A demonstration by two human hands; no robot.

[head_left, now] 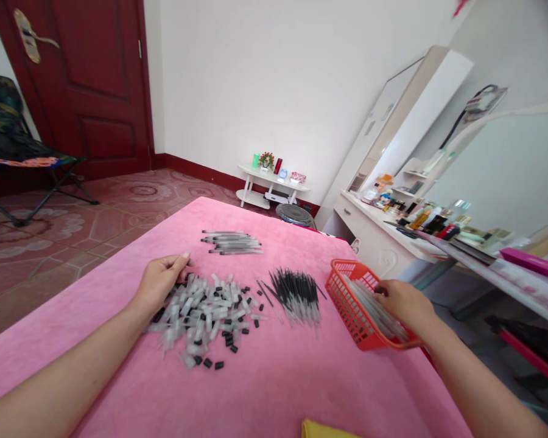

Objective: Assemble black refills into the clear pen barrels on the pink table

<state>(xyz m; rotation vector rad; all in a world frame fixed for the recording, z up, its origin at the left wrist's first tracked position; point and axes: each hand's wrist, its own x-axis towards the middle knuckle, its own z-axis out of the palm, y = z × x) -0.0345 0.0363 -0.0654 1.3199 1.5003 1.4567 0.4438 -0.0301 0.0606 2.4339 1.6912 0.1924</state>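
Fingers bent and drawn in toward the thumb, the left hand (162, 280) is at the far left edge of a loose pile of translucent caps (210, 307) and small black plugs (219, 365); its fingertips are partly hidden, so I cannot tell whether it has hold of a piece. Just beyond that pile, grey pens (232, 243) lie crosswise, their long axes running left to right, dark ends to the left. Further right, a fan of thin refills (296, 295) points away from the person, black ends far, pale ends near, well apart from the left hand. Right of these is the red basket (352, 319), where pale tubes (369, 302) lie lengthwise, slanting from far left to near right. The right hand (406, 304) is much the nearer to them: it reaches over the basket's right side with fingers curled down across the tubes' long axis. Something dark shows at its fingertips, but blur leaves it unclear whether anything is gripped there.
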